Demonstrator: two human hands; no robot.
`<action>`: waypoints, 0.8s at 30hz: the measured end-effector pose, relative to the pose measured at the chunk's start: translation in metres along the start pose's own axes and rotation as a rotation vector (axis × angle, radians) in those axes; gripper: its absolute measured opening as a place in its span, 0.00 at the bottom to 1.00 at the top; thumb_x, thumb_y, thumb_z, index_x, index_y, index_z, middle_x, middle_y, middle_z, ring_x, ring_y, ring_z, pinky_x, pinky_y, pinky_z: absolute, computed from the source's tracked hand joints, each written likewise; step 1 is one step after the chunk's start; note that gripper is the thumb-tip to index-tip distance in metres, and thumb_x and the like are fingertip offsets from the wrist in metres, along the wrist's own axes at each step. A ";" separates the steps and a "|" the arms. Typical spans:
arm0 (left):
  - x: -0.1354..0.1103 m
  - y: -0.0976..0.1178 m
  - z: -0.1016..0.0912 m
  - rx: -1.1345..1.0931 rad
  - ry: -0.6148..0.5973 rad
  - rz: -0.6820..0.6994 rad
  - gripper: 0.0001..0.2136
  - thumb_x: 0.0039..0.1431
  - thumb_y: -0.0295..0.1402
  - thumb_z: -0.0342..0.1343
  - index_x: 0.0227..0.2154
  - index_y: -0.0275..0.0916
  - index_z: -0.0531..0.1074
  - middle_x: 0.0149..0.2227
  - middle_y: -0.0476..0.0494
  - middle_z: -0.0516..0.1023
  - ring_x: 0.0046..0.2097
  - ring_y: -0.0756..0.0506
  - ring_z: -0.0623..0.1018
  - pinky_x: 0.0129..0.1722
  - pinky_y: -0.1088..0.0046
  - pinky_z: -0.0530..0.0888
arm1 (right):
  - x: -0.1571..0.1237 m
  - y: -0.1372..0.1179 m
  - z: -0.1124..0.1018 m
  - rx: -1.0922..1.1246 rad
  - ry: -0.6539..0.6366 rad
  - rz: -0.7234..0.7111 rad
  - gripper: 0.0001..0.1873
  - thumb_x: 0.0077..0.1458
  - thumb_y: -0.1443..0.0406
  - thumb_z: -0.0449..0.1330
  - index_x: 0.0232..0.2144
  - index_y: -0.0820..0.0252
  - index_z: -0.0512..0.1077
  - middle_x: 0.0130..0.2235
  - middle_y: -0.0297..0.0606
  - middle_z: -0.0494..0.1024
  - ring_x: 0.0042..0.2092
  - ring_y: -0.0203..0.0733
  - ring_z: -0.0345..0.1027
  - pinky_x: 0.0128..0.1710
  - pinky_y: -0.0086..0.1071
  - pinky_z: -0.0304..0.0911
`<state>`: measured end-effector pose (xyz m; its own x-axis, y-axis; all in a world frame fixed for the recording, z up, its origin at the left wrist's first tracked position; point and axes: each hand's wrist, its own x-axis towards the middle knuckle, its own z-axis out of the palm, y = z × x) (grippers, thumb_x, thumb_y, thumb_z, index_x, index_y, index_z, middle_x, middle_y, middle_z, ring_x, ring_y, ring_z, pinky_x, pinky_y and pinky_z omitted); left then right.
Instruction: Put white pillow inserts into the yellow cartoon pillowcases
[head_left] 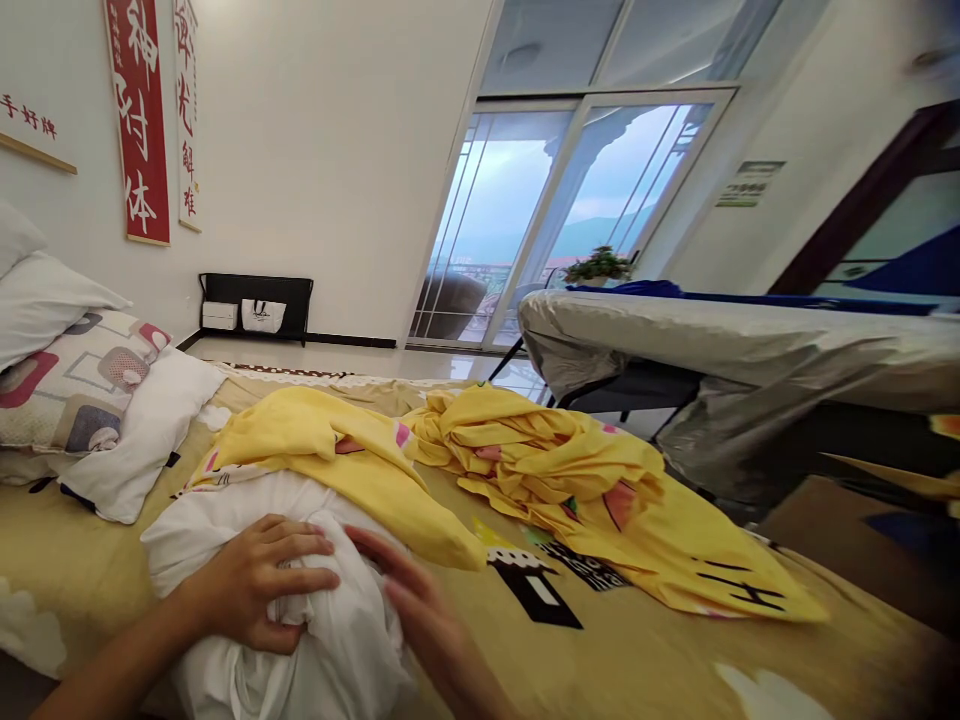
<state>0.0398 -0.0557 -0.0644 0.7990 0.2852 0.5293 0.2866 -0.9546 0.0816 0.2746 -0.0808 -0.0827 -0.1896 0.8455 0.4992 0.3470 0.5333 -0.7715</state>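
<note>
A bunched white quilt (341, 640) lies on the bed in front of me. My left hand (262, 580) rests on top of it, fingers spread and thumb lower down. Along the quilt's right side, my right hand (420, 600) is held with fingers stretched out, slightly blurred; whether it presses the cloth I cannot tell. A yellow printed cover (300, 430) lies over the quilt's far edge. More crumpled yellow fabric (555, 460) spreads to the right, with "Hi" lettering near its end.
Pillows (82, 390) are piled at the left on the tan patterned bedsheet (525, 670). A plastic-covered table (712, 330) stands beyond the bed at right, with a cardboard box (832, 530) below it. Sliding glass doors (540, 210) and a black rack (292, 305) are at the back.
</note>
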 end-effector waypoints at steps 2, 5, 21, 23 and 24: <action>0.001 -0.002 0.001 -0.036 -0.045 -0.006 0.25 0.49 0.36 0.56 0.53 0.44 0.66 0.58 0.41 0.67 0.58 0.39 0.66 0.57 0.61 0.61 | 0.003 0.010 -0.019 -0.192 0.169 -0.012 0.18 0.55 0.54 0.52 0.44 0.53 0.72 0.46 0.43 0.75 0.47 0.50 0.68 0.45 0.44 0.64; 0.009 -0.003 0.000 -0.069 -0.087 -0.008 0.24 0.49 0.35 0.55 0.52 0.45 0.67 0.58 0.43 0.67 0.59 0.40 0.66 0.57 0.62 0.60 | 0.017 0.023 -0.025 -0.699 0.438 -0.068 0.22 0.51 0.57 0.55 0.48 0.56 0.69 0.46 0.46 0.72 0.48 0.52 0.64 0.47 0.47 0.59; 0.045 -0.016 -0.014 -0.126 -0.125 -0.056 0.27 0.44 0.23 0.49 0.50 0.46 0.68 0.59 0.49 0.67 0.60 0.43 0.65 0.57 0.64 0.60 | 0.142 -0.025 -0.054 -1.245 0.408 -0.187 0.18 0.59 0.69 0.45 0.43 0.62 0.74 0.43 0.46 0.73 0.46 0.48 0.57 0.48 0.41 0.45; 0.049 -0.016 -0.014 -0.149 -0.132 -0.055 0.27 0.44 0.24 0.49 0.50 0.47 0.69 0.58 0.50 0.67 0.60 0.43 0.65 0.57 0.64 0.60 | 0.156 -0.043 -0.059 -1.236 0.439 -0.218 0.20 0.61 0.69 0.42 0.42 0.63 0.74 0.44 0.46 0.72 0.48 0.46 0.56 0.48 0.40 0.44; 0.051 -0.016 -0.014 -0.157 -0.137 -0.057 0.26 0.44 0.24 0.50 0.50 0.47 0.69 0.58 0.50 0.67 0.60 0.43 0.65 0.57 0.63 0.59 | 0.163 -0.050 -0.061 -1.243 0.441 -0.224 0.22 0.61 0.69 0.40 0.42 0.64 0.73 0.44 0.46 0.71 0.48 0.46 0.56 0.48 0.40 0.44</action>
<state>0.0685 -0.0276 -0.0273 0.8516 0.3378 0.4008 0.2558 -0.9353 0.2447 0.2825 0.0287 0.0620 -0.1231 0.5387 0.8334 0.9923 0.0804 0.0946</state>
